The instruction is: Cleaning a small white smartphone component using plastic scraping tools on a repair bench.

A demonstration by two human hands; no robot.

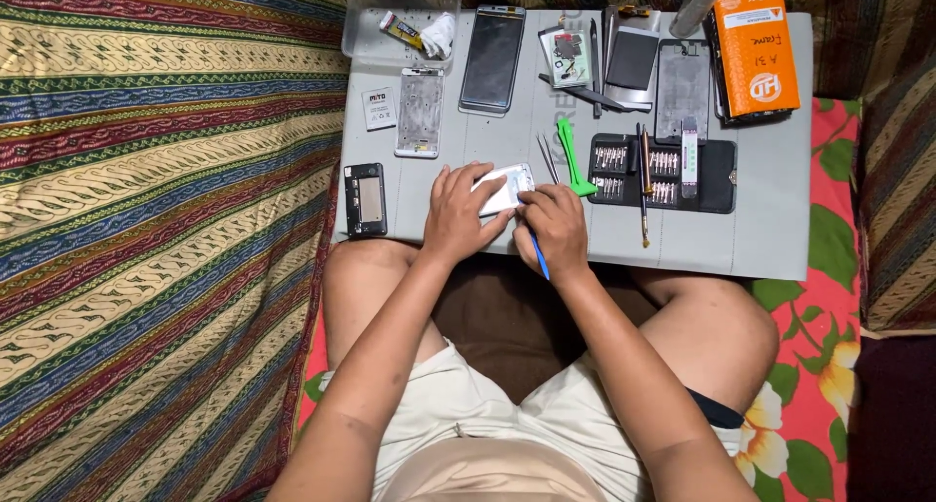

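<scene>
i see left hand (pixel 460 212) clamped on white phone (pixel 505 188) | right hand (pixel 556 231) pinching blue tool (pixel 539 260), tip hidden | phone mostly covered | grey tabletop (pixel 770 200)

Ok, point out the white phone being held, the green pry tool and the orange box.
white phone (pixel 507 185), head view, on its bare back.
green pry tool (pixel 571 161), head view, mid-handle.
orange box (pixel 758 49), head view, centre of its top face.

A white phone part (pixel 506 188) lies on a grey mat (pixel 770 219); at two o'clock an orange box (pixel 757 52), at nine o'clock striped multicoloured cloth (pixel 166 219); a green pry tool (pixel 573 156) is near centre.
</scene>
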